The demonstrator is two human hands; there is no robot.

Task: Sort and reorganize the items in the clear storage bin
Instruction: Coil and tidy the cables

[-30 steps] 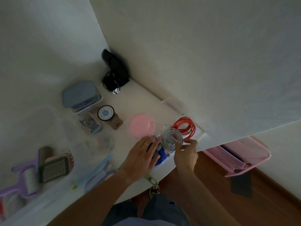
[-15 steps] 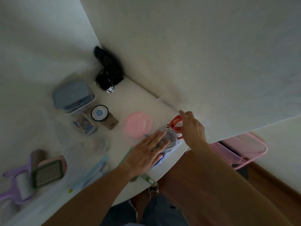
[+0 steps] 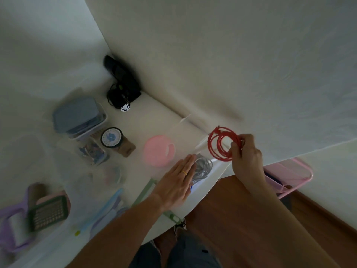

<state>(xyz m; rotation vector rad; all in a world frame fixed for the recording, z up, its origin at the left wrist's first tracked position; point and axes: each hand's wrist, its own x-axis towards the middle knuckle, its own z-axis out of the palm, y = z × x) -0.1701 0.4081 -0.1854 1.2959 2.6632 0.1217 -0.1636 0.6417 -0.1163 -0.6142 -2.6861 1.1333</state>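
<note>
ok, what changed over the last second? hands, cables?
The right hand left the grey cable coil, reached to the red cable coil, gripped it and lifted it off the table. The left hand went from holding the coils to lying flat, fingers straight, on the grey one. The pink lid and timer stayed put.

Both forearms are bare, with no sleeves in view. The left hand (image 3: 176,185) wears a thin gold ring (image 3: 184,172) on one finger; the right hand (image 3: 246,158) shows no jewellery. Below the arms, the legs are covered in dark blue-grey denim (image 3: 190,252), with a small dark tag on the fabric.
</note>
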